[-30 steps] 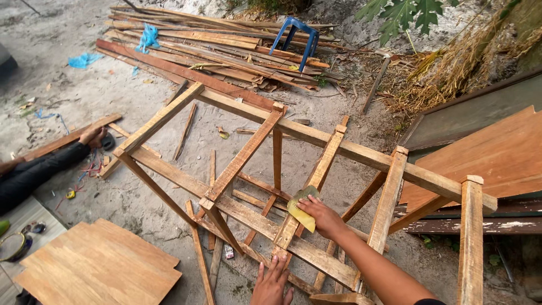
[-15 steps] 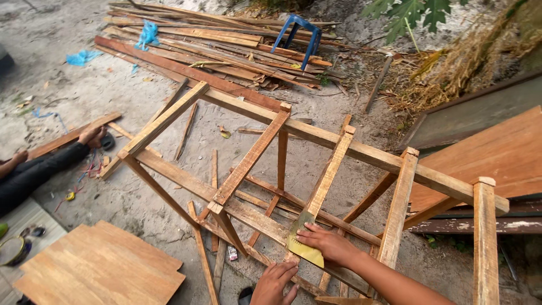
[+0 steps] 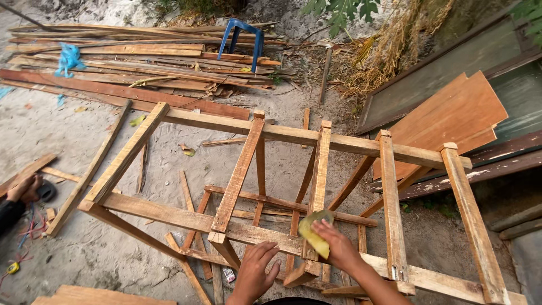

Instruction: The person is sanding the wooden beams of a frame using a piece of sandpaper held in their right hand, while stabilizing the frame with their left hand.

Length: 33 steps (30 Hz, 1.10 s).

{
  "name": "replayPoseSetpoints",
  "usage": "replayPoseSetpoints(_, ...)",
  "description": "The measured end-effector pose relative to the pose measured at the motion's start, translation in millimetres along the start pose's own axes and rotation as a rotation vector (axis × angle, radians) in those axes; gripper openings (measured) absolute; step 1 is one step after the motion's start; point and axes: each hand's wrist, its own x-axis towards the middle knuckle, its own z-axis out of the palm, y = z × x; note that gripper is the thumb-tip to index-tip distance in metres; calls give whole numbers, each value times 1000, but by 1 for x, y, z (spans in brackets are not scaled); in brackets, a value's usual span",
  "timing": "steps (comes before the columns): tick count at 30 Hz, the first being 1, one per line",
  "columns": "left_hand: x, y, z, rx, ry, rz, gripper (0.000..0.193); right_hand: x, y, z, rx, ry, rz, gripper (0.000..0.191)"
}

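Observation:
A bare wooden frame (image 3: pixel 169 212) of rails and cross slats stands on sandy ground in front of me. My right hand (image 3: pixel 337 246) presses a folded yellow sheet of sandpaper (image 3: pixel 313 231) against the near end of one cross slat (image 3: pixel 319 169), where it meets the front rail. My left hand (image 3: pixel 254 270) lies flat, fingers spread, on the front rail beside another slat (image 3: pixel 240 169). It holds nothing.
A pile of long planks (image 3: pixel 124 62) and a blue stool (image 3: pixel 243 39) lie at the back. Reddish boards (image 3: pixel 451 121) lean at the right. Another person's foot (image 3: pixel 25 189) shows at the left edge. Loose wood strips (image 3: pixel 189 195) lie under the frame.
My right hand has slid the sandpaper down the slat toward me, from its middle to its near end. The view has shifted, and my left hand now rests on the front rail.

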Motion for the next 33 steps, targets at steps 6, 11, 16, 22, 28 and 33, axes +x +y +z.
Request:
replayPoseSetpoints(6,7,-56,-42,269,119,-18,43,4,-33,18,10,171,98,63)
replayPoseSetpoints(11,3,-84,-68,324,7,-158,57,14,-62,23,-81,-99,230,69)
replayPoseSetpoints(16,-1,-99,-75,374,-221,-285,65,32,-58,21,-105,34,384,65)
replayPoseSetpoints(22,-7,-112,-73,385,-271,-268,73,50,-99,73,-268,-106,212,72)
replayPoseSetpoints(28,-13,-127,-80,344,-265,-174,73,69,-141,97,-56,-16,111,84)
replayPoseSetpoints(33,-18,-133,-78,303,-227,-165,68,77,-149,93,-123,121,97,65)
